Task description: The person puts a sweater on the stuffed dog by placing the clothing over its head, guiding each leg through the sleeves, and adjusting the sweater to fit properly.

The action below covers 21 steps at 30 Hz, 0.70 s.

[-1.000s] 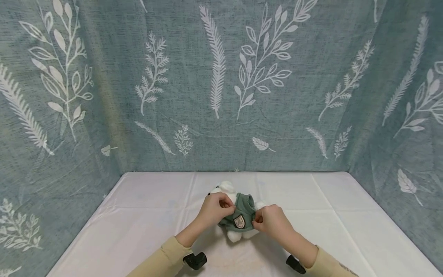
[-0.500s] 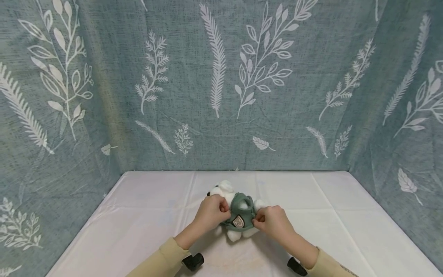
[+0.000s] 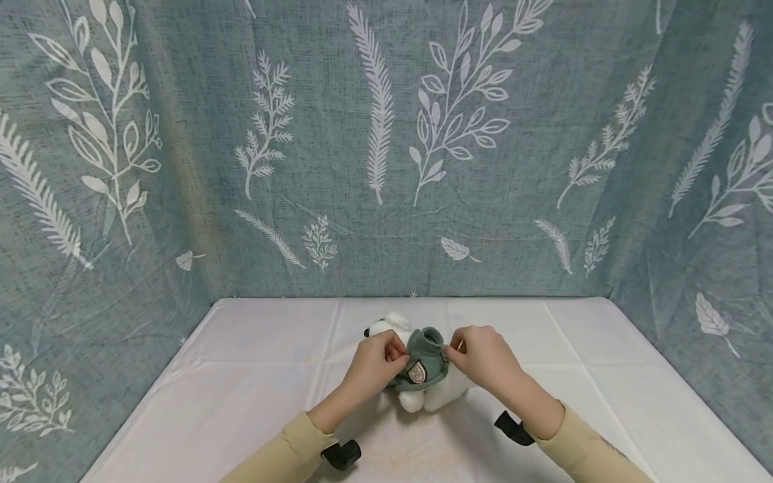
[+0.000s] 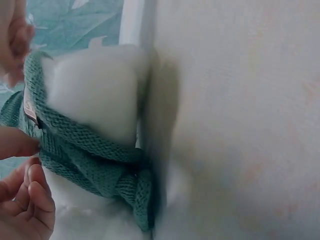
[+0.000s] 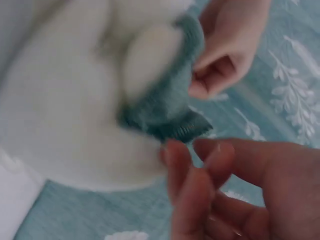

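A white plush dog [image 3: 431, 392] lies mid-surface [image 3: 253, 376]. The left hand [image 3: 376, 362] and right hand [image 3: 483, 355] each pinch an edge of its green knitted sweater [image 3: 421, 369], seemingly mid-removal. Next, the sweater likely needs easing along the body.

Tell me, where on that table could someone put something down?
Bare white cloth lies left of the toy dog up to the curtain, and right of it too. The middle is crowded: both hands pinch the dog's green sweater.
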### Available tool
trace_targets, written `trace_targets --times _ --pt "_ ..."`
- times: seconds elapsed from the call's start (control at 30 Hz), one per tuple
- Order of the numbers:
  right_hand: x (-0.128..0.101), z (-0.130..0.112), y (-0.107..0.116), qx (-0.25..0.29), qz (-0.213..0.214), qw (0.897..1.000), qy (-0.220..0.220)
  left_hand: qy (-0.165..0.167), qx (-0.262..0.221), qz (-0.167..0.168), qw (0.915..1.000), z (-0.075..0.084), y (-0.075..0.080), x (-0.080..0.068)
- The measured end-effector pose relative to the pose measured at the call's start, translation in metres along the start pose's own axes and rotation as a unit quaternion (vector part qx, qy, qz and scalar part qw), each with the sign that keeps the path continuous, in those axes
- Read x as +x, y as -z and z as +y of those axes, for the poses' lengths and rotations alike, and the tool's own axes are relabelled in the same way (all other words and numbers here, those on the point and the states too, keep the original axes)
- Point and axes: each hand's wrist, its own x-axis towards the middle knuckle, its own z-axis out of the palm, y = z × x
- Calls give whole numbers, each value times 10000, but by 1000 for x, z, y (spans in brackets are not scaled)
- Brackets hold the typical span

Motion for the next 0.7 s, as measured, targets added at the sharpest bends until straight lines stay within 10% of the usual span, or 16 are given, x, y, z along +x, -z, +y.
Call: trace_targets --times 0.17,0.37,0.7 --pt "21 2 3 614 148 9975 309 4 -167 10 9999 6 2 -3" --pt "35 9 -6 1182 -809 9894 239 -31 -481 -380 9981 13 3 -7" --pt "38 8 -10 894 -1524 9837 -336 153 -596 -587 9964 13 3 -8"
